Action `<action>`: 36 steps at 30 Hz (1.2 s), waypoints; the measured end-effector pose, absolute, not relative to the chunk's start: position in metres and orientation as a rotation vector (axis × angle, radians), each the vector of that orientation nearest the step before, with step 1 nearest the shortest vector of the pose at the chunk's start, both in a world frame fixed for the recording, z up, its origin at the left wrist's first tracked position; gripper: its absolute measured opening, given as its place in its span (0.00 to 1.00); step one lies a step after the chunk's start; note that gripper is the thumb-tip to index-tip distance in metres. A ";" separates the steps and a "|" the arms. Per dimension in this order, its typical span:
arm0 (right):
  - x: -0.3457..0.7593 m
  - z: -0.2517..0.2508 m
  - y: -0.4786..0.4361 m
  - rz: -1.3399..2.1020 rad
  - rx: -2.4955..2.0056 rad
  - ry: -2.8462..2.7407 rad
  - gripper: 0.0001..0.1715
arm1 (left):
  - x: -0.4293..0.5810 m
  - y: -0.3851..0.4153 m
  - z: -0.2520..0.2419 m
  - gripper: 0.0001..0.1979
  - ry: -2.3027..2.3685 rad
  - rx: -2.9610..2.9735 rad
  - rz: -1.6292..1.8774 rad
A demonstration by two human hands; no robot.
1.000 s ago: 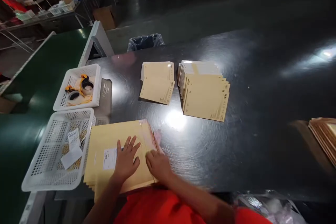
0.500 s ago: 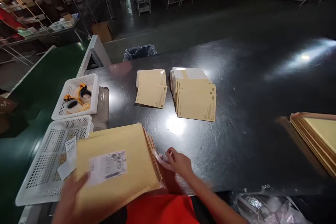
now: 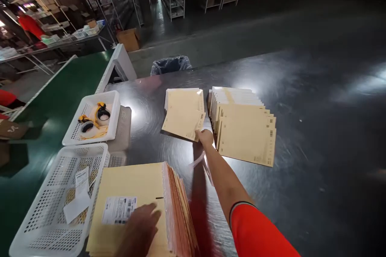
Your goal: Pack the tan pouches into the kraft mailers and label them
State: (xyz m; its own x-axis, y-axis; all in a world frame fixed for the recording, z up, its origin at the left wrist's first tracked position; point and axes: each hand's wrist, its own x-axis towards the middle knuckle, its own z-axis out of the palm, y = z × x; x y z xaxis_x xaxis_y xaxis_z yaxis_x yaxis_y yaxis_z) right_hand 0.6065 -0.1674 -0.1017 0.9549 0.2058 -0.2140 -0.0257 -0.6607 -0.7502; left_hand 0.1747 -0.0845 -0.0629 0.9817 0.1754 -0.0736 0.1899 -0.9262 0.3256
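The left hand [image 3: 141, 225] lies flat, fingers loosely together, on the near pile of big envelopes [image 3: 132, 180], now set back down on the table [image 3: 301, 128]. The right hand [image 3: 205, 136] has left that pile and stretches far, fingers curled at the near corner of 1 small envelope stack [image 3: 183, 112]; whether they pinch it I cannot tell. The work seems to be moving to the small envelopes.

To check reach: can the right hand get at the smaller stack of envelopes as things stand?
Likely yes: the right hand is at the near corner of the smaller stack of envelopes, with nothing between them.
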 end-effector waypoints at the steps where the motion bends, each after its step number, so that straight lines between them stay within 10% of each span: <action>1: 0.606 -0.102 -0.169 0.373 -2.245 -0.120 0.15 | 0.192 -0.089 -0.065 0.33 0.214 2.859 -0.246; 10: 0.493 -0.073 -0.300 0.604 -1.519 -0.157 0.28 | 0.238 -0.082 -0.037 0.10 -0.101 2.879 -0.544; 36: 0.385 -0.066 -0.301 1.173 -1.302 -0.372 0.31 | 0.228 -0.107 -0.038 0.08 -0.037 2.646 -0.052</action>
